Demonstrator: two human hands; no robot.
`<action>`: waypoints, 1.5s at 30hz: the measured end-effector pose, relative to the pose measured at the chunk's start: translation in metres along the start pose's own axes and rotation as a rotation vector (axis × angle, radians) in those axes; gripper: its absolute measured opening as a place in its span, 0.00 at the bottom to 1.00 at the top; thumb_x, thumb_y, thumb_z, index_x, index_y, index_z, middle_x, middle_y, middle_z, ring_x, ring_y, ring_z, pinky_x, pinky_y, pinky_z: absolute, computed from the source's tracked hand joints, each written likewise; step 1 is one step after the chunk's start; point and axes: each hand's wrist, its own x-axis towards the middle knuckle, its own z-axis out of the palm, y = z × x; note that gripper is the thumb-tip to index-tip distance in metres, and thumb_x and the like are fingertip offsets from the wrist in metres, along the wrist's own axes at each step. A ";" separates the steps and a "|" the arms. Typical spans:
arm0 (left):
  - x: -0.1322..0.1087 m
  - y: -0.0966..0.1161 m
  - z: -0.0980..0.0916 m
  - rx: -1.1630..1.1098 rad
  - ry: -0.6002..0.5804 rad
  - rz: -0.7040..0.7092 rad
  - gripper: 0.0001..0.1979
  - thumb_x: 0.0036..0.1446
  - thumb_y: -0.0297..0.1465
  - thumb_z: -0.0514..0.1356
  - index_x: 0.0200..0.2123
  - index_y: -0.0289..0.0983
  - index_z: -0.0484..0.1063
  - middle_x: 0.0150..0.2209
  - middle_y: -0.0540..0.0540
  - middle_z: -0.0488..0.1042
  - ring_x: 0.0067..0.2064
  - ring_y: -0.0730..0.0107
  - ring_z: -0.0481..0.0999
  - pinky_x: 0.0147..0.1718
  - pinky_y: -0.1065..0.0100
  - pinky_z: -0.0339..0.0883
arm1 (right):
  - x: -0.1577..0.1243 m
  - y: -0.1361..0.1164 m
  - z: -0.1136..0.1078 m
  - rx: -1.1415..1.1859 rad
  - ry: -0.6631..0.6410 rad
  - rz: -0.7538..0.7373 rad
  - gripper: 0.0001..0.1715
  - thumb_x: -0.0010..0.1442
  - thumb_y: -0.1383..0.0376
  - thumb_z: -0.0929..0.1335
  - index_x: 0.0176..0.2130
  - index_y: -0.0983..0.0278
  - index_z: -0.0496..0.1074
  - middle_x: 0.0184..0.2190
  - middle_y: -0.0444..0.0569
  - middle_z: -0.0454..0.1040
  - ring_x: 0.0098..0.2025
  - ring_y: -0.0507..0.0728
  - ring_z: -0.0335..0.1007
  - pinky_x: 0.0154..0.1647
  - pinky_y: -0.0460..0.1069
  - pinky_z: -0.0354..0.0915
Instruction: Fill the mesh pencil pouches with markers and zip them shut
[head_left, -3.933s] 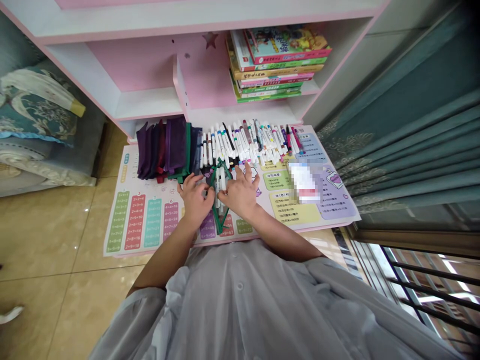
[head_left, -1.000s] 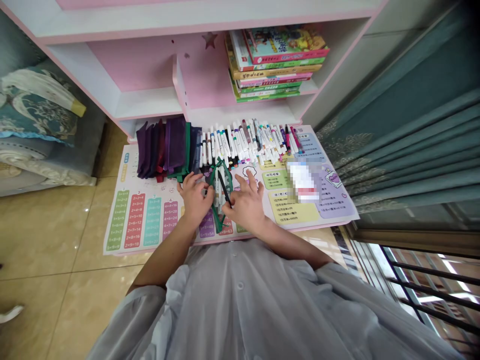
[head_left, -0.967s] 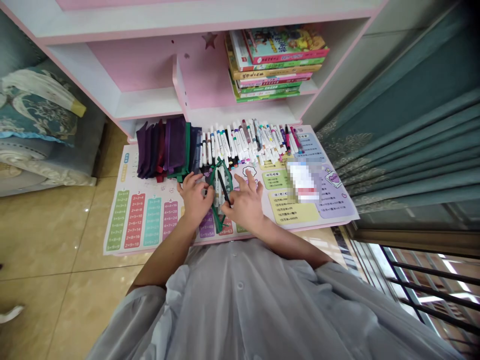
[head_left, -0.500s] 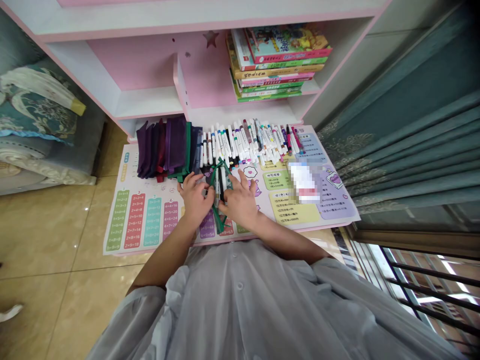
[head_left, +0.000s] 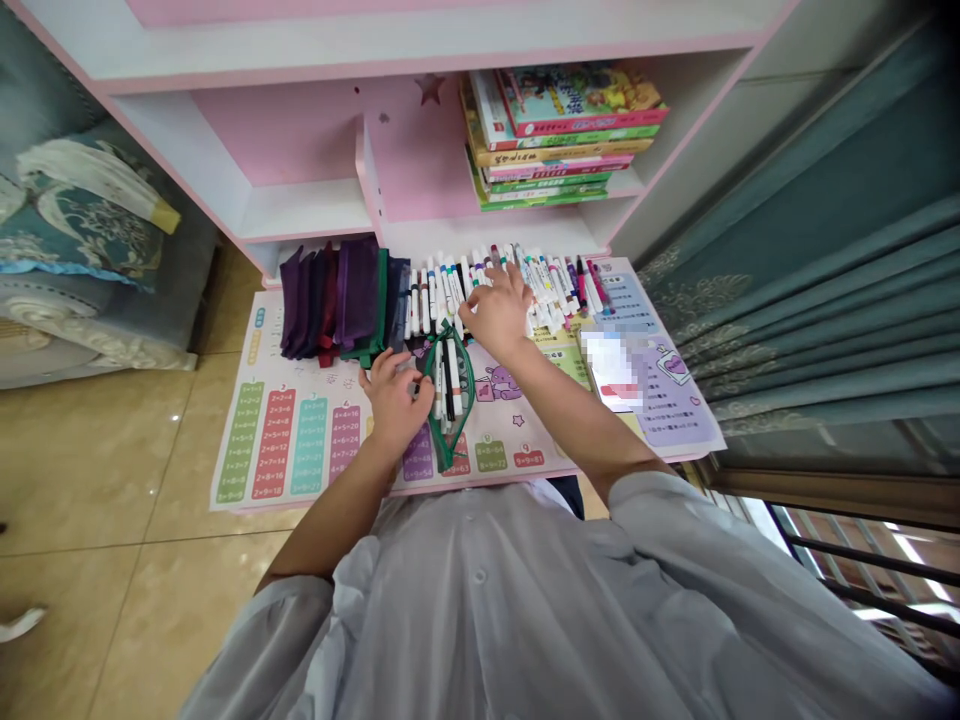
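**Your hands at an open zippered pouch point(head_left: 448, 405) and plastic markers point(head_left: 442, 292)**
Left hand point(head_left: 394, 402) clenches the pouch's green zipper edge; right hand point(head_left: 501, 312) lies splayed, released, over the markers.

An open, green-zippered clear pencil pouch point(head_left: 447, 400) lies on the times-table mat point(head_left: 315, 378), holding several white markers point(head_left: 450, 378).

Packed markers point(head_left: 442, 285) blocking shelf base point(head_left: 480, 236), stacked pouches point(head_left: 328, 300) beside them

Daylight seemingly from the window point(head_left: 862, 590), glare on floor tiles point(head_left: 97, 470), edges warped.
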 end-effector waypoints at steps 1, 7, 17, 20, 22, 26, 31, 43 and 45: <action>0.000 0.000 0.000 0.000 -0.001 -0.003 0.06 0.54 0.33 0.62 0.25 0.41 0.73 0.51 0.45 0.78 0.65 0.48 0.67 0.65 0.37 0.44 | 0.010 0.000 0.005 -0.026 -0.018 0.003 0.14 0.60 0.63 0.67 0.38 0.66 0.81 0.66 0.60 0.66 0.73 0.76 0.46 0.67 0.75 0.51; 0.000 -0.002 -0.001 0.005 -0.013 -0.015 0.07 0.55 0.34 0.61 0.25 0.41 0.73 0.52 0.45 0.78 0.65 0.47 0.66 0.66 0.37 0.44 | 0.032 -0.003 0.029 -0.120 -0.075 0.004 0.21 0.60 0.53 0.70 0.42 0.67 0.80 0.66 0.64 0.64 0.73 0.79 0.41 0.65 0.79 0.47; -0.001 0.001 -0.002 0.021 -0.017 -0.008 0.07 0.55 0.33 0.62 0.26 0.41 0.73 0.52 0.45 0.78 0.65 0.47 0.67 0.65 0.35 0.45 | 0.043 0.002 0.038 -0.147 -0.063 0.019 0.21 0.58 0.54 0.72 0.41 0.69 0.81 0.65 0.68 0.64 0.74 0.83 0.37 0.63 0.85 0.37; 0.000 0.001 -0.002 0.026 -0.021 -0.010 0.07 0.55 0.33 0.62 0.25 0.41 0.73 0.52 0.45 0.78 0.65 0.47 0.67 0.65 0.35 0.45 | 0.045 0.000 0.033 -0.208 -0.109 0.013 0.20 0.59 0.58 0.70 0.44 0.70 0.81 0.65 0.68 0.63 0.74 0.81 0.37 0.65 0.83 0.36; 0.000 0.001 -0.002 0.024 -0.021 -0.011 0.07 0.55 0.33 0.62 0.25 0.41 0.73 0.52 0.45 0.78 0.65 0.47 0.67 0.65 0.35 0.45 | 0.045 -0.001 0.029 -0.225 -0.130 0.015 0.19 0.60 0.61 0.68 0.45 0.70 0.81 0.66 0.68 0.64 0.74 0.79 0.38 0.66 0.83 0.36; 0.000 0.001 -0.002 0.019 -0.025 -0.016 0.07 0.55 0.33 0.62 0.25 0.41 0.73 0.52 0.44 0.78 0.65 0.48 0.66 0.65 0.34 0.45 | 0.033 0.001 0.017 -0.144 -0.083 0.011 0.20 0.60 0.60 0.66 0.43 0.69 0.80 0.66 0.65 0.64 0.73 0.80 0.42 0.65 0.83 0.38; 0.000 0.002 -0.002 0.005 -0.021 -0.020 0.07 0.55 0.33 0.62 0.25 0.41 0.73 0.52 0.45 0.78 0.65 0.47 0.66 0.65 0.36 0.44 | -0.011 0.004 -0.011 -0.018 0.077 -0.020 0.16 0.56 0.62 0.65 0.34 0.65 0.80 0.64 0.60 0.68 0.72 0.80 0.47 0.64 0.81 0.46; 0.000 0.002 -0.003 -0.008 -0.021 0.003 0.08 0.56 0.34 0.61 0.25 0.41 0.72 0.53 0.44 0.78 0.65 0.47 0.66 0.66 0.37 0.42 | -0.129 -0.010 -0.031 0.045 0.033 -0.129 0.08 0.51 0.63 0.69 0.23 0.60 0.76 0.61 0.53 0.73 0.69 0.76 0.55 0.64 0.72 0.55; 0.000 0.002 -0.004 -0.002 -0.020 0.008 0.08 0.56 0.34 0.61 0.25 0.41 0.72 0.53 0.44 0.78 0.65 0.47 0.66 0.65 0.37 0.44 | -0.132 -0.013 -0.026 0.040 0.003 -0.122 0.07 0.51 0.63 0.69 0.24 0.60 0.77 0.62 0.54 0.73 0.70 0.76 0.55 0.64 0.73 0.53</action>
